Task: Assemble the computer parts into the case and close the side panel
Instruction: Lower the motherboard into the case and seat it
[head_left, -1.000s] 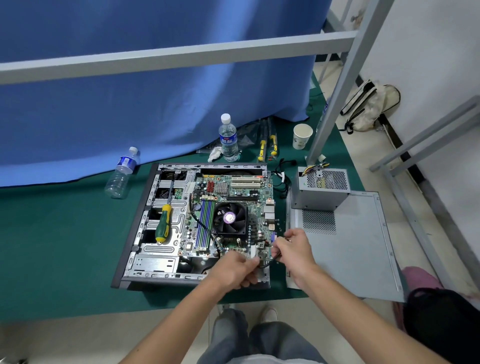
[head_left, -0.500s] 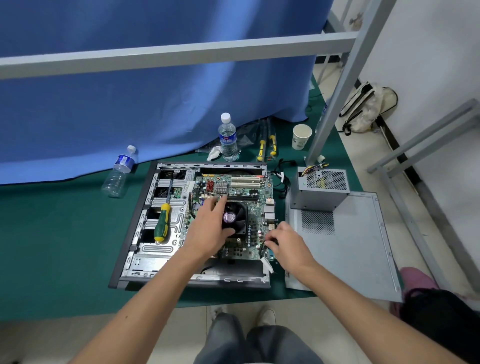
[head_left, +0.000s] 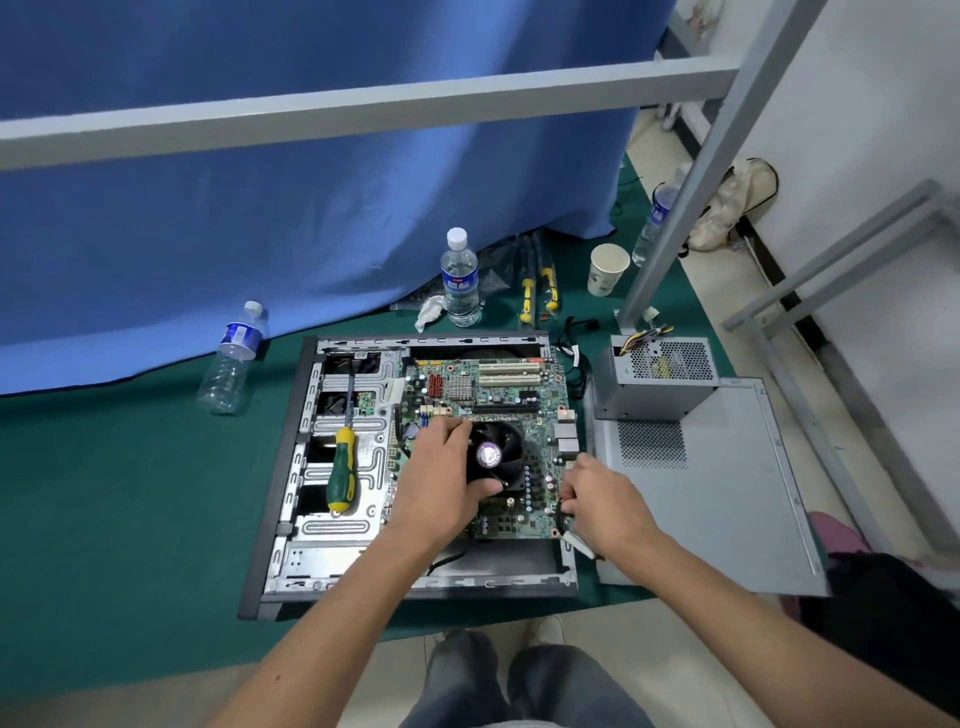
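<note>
The open computer case (head_left: 291, 483) lies flat on the green mat with the motherboard (head_left: 519, 395) inside. My left hand (head_left: 441, 478) grips the black CPU fan (head_left: 501, 454), fingers over its left side and thumb at its near edge. At the board's right near edge my right hand (head_left: 602, 493) pinches a black cable with a white connector (head_left: 574, 543). A green and yellow screwdriver (head_left: 343, 467) rests on the case's drive bay. The grey power supply (head_left: 660, 376) stands on the flat side panel (head_left: 727, 493) to the right of the case.
Two water bottles (head_left: 460, 278) (head_left: 234, 358), a paper cup (head_left: 607, 269) and yellow-handled tools (head_left: 540, 286) lie behind the case by a blue curtain. A grey metal frame post (head_left: 691, 182) stands at the back right. A dark bag (head_left: 893, 608) sits at the right.
My left hand left the case's near right corner, moved up onto the CPU fan and now grips it. My right hand stayed at the board's right edge, moving slightly away from me.
</note>
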